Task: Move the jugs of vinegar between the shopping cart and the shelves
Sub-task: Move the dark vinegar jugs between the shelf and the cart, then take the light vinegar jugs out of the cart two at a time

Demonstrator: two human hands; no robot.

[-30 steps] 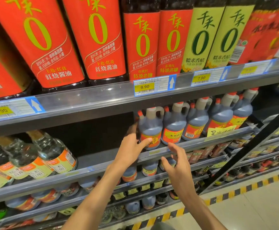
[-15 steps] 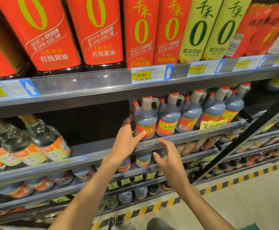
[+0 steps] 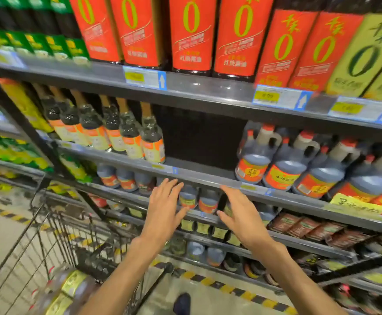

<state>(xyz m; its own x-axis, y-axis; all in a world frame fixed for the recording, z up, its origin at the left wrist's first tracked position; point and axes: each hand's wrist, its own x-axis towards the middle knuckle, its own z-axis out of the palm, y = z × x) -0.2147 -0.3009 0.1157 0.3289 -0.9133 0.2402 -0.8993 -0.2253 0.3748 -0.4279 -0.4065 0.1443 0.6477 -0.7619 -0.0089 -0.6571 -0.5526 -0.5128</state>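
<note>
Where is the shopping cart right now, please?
The shopping cart stands at the lower left of the head view, beside the shelves, left of the left hand.

Left hand [image 3: 162, 206] now off the jug [image 3: 254, 159], lower and left of it, fingers straight. Right hand [image 3: 242, 214] beside it, likewise empty. Both well apart from the jugs. Cart [image 3: 56, 242] now in view, near left.
</note>
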